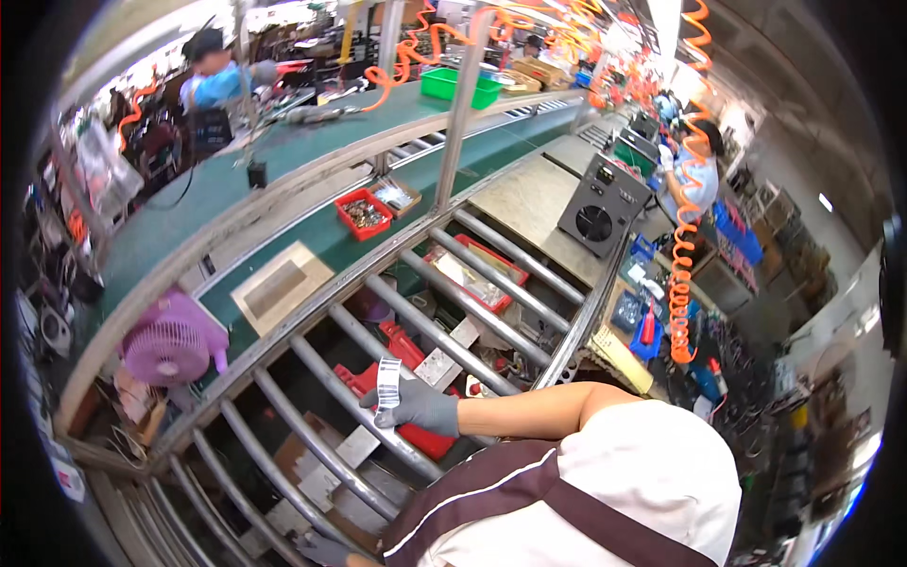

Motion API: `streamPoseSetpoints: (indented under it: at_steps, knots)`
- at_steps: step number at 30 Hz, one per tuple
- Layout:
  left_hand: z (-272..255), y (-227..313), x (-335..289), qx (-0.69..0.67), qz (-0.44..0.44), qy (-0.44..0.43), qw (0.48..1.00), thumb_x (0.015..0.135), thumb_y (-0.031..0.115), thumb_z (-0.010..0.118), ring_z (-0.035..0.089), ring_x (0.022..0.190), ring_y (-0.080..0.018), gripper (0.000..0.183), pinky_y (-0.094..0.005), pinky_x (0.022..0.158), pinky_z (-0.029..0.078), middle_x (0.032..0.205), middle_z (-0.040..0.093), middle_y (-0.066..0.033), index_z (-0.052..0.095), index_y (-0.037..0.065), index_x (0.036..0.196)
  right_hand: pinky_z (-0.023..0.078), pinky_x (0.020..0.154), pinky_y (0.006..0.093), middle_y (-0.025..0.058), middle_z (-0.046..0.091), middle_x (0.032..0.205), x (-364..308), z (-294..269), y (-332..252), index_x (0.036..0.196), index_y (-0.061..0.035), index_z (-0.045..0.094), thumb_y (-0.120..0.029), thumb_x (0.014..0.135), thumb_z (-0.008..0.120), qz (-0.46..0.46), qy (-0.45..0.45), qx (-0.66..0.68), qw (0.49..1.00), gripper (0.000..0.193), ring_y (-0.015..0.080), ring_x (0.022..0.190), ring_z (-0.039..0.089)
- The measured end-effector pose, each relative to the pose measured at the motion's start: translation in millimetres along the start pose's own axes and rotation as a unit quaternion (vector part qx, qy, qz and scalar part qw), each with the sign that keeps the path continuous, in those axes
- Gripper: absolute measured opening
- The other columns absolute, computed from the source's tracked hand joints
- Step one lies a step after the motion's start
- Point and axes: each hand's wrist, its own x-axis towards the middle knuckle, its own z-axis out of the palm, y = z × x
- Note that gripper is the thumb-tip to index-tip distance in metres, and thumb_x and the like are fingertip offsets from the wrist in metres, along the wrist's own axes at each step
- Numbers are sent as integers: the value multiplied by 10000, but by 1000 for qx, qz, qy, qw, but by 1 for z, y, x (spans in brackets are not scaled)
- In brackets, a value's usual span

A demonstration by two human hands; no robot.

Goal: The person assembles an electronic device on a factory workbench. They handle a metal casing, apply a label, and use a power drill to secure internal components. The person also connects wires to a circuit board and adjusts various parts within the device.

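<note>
My right hand (422, 406), in a grey glove, is closed on a white barcode label (388, 384). The label stands up from the fingers, above the metal rollers (351, 342) of a conveyor. At the lower edge, partly cut off, my left hand (326, 548) also wears a grey glove. Its fingers look stretched out over the lower rollers, and I make out nothing in them. Beneath the rollers by my right hand lie red plastic pieces (402, 345) and a pale flat bar (448, 353).
Beyond the rollers, a dark box-shaped unit with a round fan (605, 205) stands on a board. A red tray of small parts (363, 214) and a purple fan (168, 345) are across the frame. An orange coiled hose (682, 283) hangs at right. Co-workers (697, 175) stand farther off.
</note>
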Motion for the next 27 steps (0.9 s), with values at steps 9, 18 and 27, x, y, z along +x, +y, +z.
streamPoseSetpoints:
  at_steps: [9,18,27]
  knots:
    - [26,258,-167,-222,18,-434,873,924,280,446,562,889,-205,372,-332,814,445,961,600,-126,558,-47,1060,473,814,312,101,618,1027,-45,-25,-7,1104,-7,577,-76,692,653,-76,-5,34,997,425,166,932,578]
    - [76,348,-273,-230,137,-577,772,921,261,483,514,858,-94,299,-242,785,395,894,592,-16,614,-2,978,482,704,263,30,614,850,-90,-99,-42,1148,14,546,-123,804,616,-124,-1,124,984,377,101,777,583]
    - [93,365,-325,-242,152,-522,804,894,164,537,510,729,-63,191,-204,655,394,779,596,-6,615,-7,927,467,796,278,73,607,927,-82,-171,-55,1124,18,558,-316,943,403,-171,10,177,969,410,126,831,583]
